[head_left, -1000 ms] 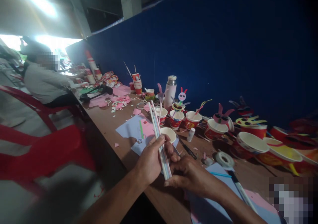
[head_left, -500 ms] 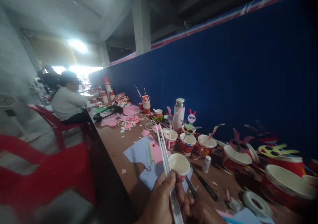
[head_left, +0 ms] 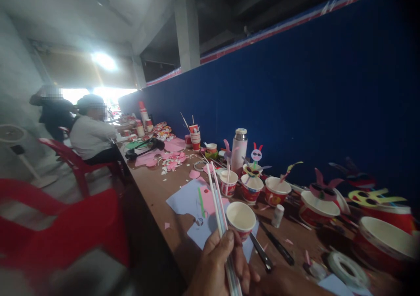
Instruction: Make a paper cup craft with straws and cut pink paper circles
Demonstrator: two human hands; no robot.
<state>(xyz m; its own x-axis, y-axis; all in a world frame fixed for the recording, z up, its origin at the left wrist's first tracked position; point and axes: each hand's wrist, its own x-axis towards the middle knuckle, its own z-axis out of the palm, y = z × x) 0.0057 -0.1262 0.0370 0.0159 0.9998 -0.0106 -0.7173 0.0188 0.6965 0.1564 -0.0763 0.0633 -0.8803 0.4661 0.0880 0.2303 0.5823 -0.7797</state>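
Left hand (head_left: 215, 261) grips slim, smooth straws (head_left: 222, 226), white, pink and bluish, by the tabletop's (head_left: 152, 180) near edge. Right hand (head_left: 274, 283) is blurred; I can't tell its grip.

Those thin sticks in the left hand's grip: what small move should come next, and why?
Perhaps single out one of the thin sticks with the right grip. The left grip holds several bundled together, their upper tips uneven, so a taller one should be easy to pick out; the right grip, blurred at the lower edge, seems close enough.
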